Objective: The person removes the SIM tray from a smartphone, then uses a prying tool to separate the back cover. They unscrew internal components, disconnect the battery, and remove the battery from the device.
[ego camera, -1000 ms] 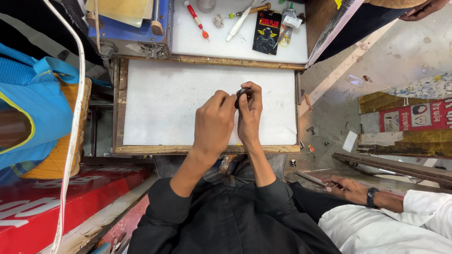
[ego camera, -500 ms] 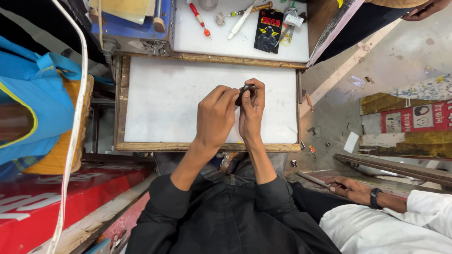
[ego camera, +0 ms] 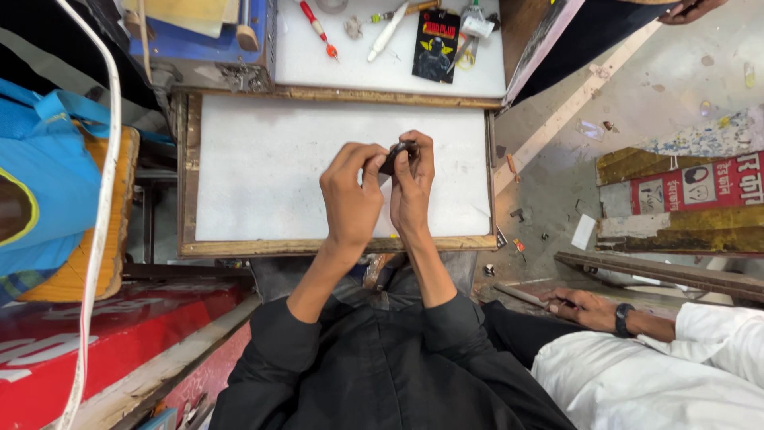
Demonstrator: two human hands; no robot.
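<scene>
Head view, held thing: a small dark object [ego camera: 395, 155] sits just above the middle of the frame, over the white work board [ego camera: 263, 175].
Long axis: it appears to run from lower left to upper right, though fingers hide most of it, so I cannot tell its ends apart.
Left hand [ego camera: 351, 199]: fingers curled in, tips pinching the object's left side.
Right hand [ego camera: 411, 191]: closed narrowly on the object's right side, thumb and fingers touching it.
Edges: the board's wooden frame [ego camera: 334, 245] runs below both wrists; its right edge lies near the right hand.
Open room: bare white board spreads to the left of the hands.
Upper frame: a red-handled tool [ego camera: 317, 25] and a dark card [ego camera: 435, 46] lie on a second white surface, well apart.
Lower right: another person's hand [ego camera: 579, 306] rests on the ground.
</scene>
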